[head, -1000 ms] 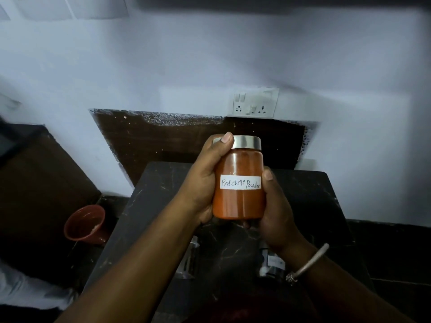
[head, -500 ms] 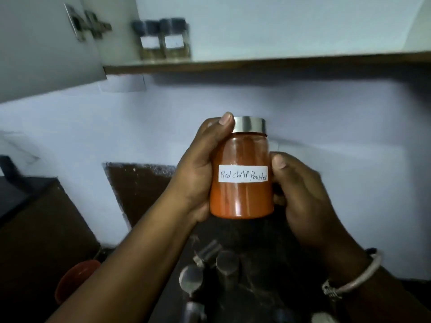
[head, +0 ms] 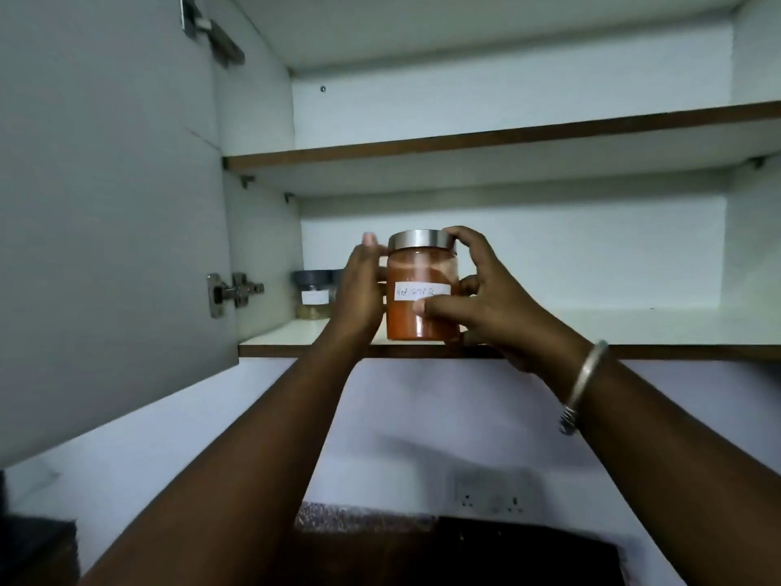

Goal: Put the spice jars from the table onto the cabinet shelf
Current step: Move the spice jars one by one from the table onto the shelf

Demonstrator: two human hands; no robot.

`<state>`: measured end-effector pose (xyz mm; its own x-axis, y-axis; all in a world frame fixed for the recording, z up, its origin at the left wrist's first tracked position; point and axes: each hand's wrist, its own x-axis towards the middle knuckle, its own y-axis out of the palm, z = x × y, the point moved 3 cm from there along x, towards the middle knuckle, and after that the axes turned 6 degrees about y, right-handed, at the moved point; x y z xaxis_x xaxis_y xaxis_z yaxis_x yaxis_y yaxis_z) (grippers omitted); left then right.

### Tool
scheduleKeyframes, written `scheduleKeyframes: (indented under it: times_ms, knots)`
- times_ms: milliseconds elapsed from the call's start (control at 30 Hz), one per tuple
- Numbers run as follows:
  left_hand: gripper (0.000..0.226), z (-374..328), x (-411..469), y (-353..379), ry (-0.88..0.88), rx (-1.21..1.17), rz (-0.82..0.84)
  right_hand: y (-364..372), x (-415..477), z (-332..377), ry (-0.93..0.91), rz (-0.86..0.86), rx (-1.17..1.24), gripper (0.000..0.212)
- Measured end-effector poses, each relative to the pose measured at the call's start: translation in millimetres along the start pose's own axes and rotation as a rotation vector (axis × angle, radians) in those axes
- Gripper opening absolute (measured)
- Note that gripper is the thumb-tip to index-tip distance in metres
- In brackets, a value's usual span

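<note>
The red chilli powder jar (head: pixel 416 289), orange with a steel lid and a white label, stands upright at the front edge of the lower cabinet shelf (head: pixel 634 332). My left hand (head: pixel 361 289) holds its left side. My right hand (head: pixel 477 296) wraps its right side, thumb across the label and a finger on the lid. Both hands grip it. Whether its base rests fully on the shelf I cannot tell. A small dark-lidded spice jar (head: pixel 313 294) stands at the shelf's back left, with another half hidden behind my left hand.
The open cabinet door (head: pixel 105 205) hangs at the left with hinges (head: pixel 234 291). An upper shelf (head: pixel 507 137) sits above. Below are the white wall, a wall socket (head: pixel 492 499) and the dark table top (head: pixel 507 556).
Both hands lifted the jar from chest height up to the lower shelf. My view tilted up from the table to the cabinet, and my right thumb moved across the label.
</note>
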<state>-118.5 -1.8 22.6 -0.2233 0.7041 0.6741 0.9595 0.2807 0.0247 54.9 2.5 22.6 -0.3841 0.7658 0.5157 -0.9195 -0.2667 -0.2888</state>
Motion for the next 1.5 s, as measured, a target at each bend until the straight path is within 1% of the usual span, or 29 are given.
scheduleKeyframes:
  times_ms: [33,67,100,133,167,200,300,433,600,767,900,967,1100,1167,1233,1300,1367,1433,1467,1500]
  knots:
    - [0.053,16,10,-15,0.067,0.277,-0.112,4,21,-7,0.03,-0.014,-0.028,0.081]
    - [0.046,33,19,-29,0.102,0.56,-0.137,7,43,-14,0.063,-0.02,-0.051,0.077]
    - [0.041,51,24,-39,0.089,0.813,-0.084,10,64,-21,0.096,-0.017,-0.073,0.075]
    - [0.04,68,31,-49,0.056,1.017,-0.017,14,87,-26,0.119,-0.006,-0.102,0.074]
    - [0.039,81,37,-56,0.008,1.134,0.035,18,108,-32,0.136,0.006,-0.135,0.075]
    - [0.038,88,40,-59,-0.033,1.169,0.068,20,127,-38,0.149,0.016,-0.171,0.078]
    - [0.03,93,46,-61,-0.087,1.119,0.144,35,174,-58,0.186,0.011,-0.263,0.086]
    - [0.023,101,49,-65,-0.074,1.155,0.147,57,215,-86,0.188,-0.001,-0.377,0.093]
    - [0.031,108,57,-64,-0.022,1.225,0.132,70,250,-114,0.194,-0.026,-0.464,0.094]
    - [0.03,111,57,-65,0.01,1.237,0.124,78,261,-133,0.189,-0.01,-0.55,0.095]
    - [0.03,112,58,-64,-0.005,1.245,0.126,80,260,-135,0.179,0.019,-0.605,0.099]
    - [0.031,112,58,-64,0.001,1.252,0.126,79,258,-135,0.181,0.035,-0.602,0.106]
    - [0.031,110,57,-65,0.003,1.251,0.122,77,250,-135,0.179,0.052,-0.518,0.124]
    - [0.03,109,56,-65,0.007,1.232,0.12,74,245,-131,0.196,0.061,-0.568,0.129]
    - [0.028,109,57,-65,0.011,1.22,0.122,70,240,-125,0.258,0.043,-0.666,0.135]
    - [0.025,108,56,-65,0.018,1.218,0.124,66,231,-118,0.324,0.083,-0.732,0.132]
    - [0.025,107,56,-65,0.032,1.211,0.119,62,219,-112,0.374,0.2,-0.78,0.126]
    - [0.026,105,54,-65,0.052,1.206,0.115,53,202,-102,0.43,0.266,-0.817,0.125]
    - [0.028,103,51,-64,0.058,1.199,0.112,48,192,-96,0.424,0.293,-0.848,0.117]
    - [0.03,103,50,-64,0.064,1.19,0.107,46,180,-88,0.41,0.338,-0.864,0.105]
